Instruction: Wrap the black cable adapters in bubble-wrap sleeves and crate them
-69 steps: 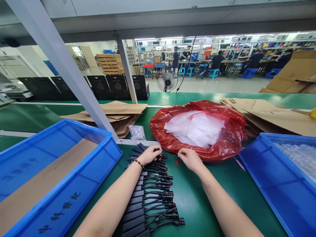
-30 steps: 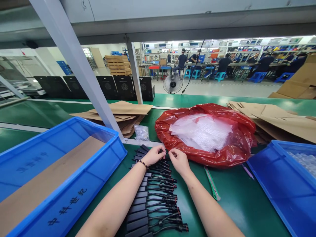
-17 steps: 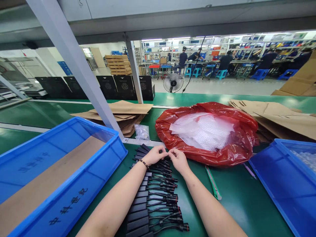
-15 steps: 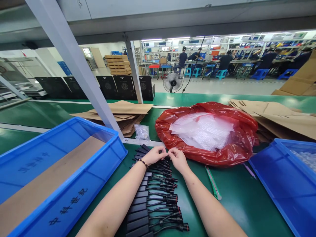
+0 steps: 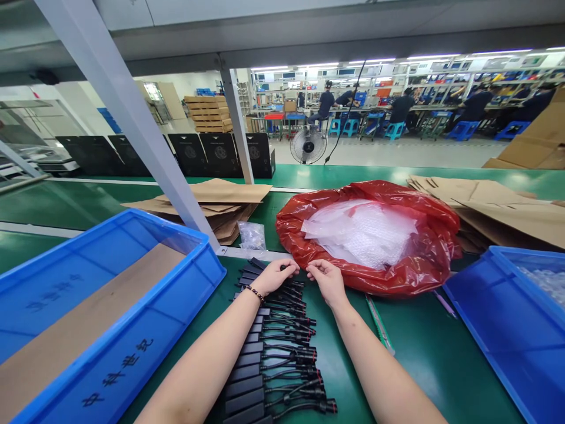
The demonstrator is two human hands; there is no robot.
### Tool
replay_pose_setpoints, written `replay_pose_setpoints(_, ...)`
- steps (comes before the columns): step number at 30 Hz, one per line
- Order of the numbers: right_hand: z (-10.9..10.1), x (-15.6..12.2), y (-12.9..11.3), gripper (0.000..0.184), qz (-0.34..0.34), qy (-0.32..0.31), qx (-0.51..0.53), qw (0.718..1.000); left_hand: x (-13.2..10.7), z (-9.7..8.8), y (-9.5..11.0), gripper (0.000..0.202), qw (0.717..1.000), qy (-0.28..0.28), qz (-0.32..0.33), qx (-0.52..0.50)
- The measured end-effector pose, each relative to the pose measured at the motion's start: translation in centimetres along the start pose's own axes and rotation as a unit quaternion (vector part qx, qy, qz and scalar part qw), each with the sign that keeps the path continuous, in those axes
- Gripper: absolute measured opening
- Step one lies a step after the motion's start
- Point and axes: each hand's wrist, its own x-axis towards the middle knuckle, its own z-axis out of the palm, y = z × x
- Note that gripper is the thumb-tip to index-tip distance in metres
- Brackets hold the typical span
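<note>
A row of black rectangular modules (image 5: 245, 384) lies on the green bench, each with a short black cable ending in a round connector (image 5: 326, 406), several with red rings. At the far end of this row, my left hand (image 5: 276, 278) is closed in a pinch, with the dark end of a black cable connector showing between its fingers. My right hand (image 5: 329, 281) is a short gap to the right, thumb and fingertips pinched together beside the red bag. Whatever those fingertips hold, if anything, is too small to make out.
A red plastic bag (image 5: 291, 229) of bubble wrap lies ahead. Blue bins stand left (image 5: 176, 312) and right (image 5: 479, 312). A green cutter knife (image 5: 379, 325), a purple pen (image 5: 445, 305), a small clear bag (image 5: 251, 235) and cardboard sheets (image 5: 229, 191) are nearby. A slanted post (image 5: 145, 129) rises at left.
My hands were almost touching at the fingertips over the connector. Now my right hand has drawn away to the right, while my left stays nearly in place.
</note>
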Motion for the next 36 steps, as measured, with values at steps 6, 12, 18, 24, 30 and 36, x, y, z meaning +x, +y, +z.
replay_pose_setpoints(6, 0.1, -0.2, -0.3, 0.017, -0.009, 0.017, -0.002, 1.000, 0.1, 0.0, -0.3, 0.023, 0.999, 0.034, -0.001, 0.007)
replay_pose_setpoints(12, 0.6, -0.5, 0.0, 0.020, -0.005, -0.017, -0.030, 0.999, 0.3, 0.1, -0.7, 0.030, 0.999, 0.011, -0.028, -0.024)
replay_pose_setpoints(18, 1.3, -0.9, 0.2, 0.017, -0.005, -0.056, -0.057, 0.997, 0.6, 0.1, -1.4, 0.013, 0.999, 0.001, -0.037, -0.008)
replay_pose_setpoints(24, 1.7, -1.1, 0.6, 0.015, -0.025, -0.057, -0.092, 0.994, 0.5, 0.2, -1.8, 0.010, 0.999, 0.010, -0.030, 0.014)
replay_pose_setpoints(30, 1.8, -1.2, 0.9, 0.014, -0.046, -0.055, -0.135, 0.988, 0.3, 0.2, -1.3, 0.016, 0.999, 0.007, -0.025, 0.022)
replay_pose_setpoints(36, 2.1, -0.9, 1.0, 0.013, -0.022, -0.082, -0.137, 0.987, 0.2, 0.1, -0.8, 0.012, 0.999, -0.018, -0.026, 0.004)
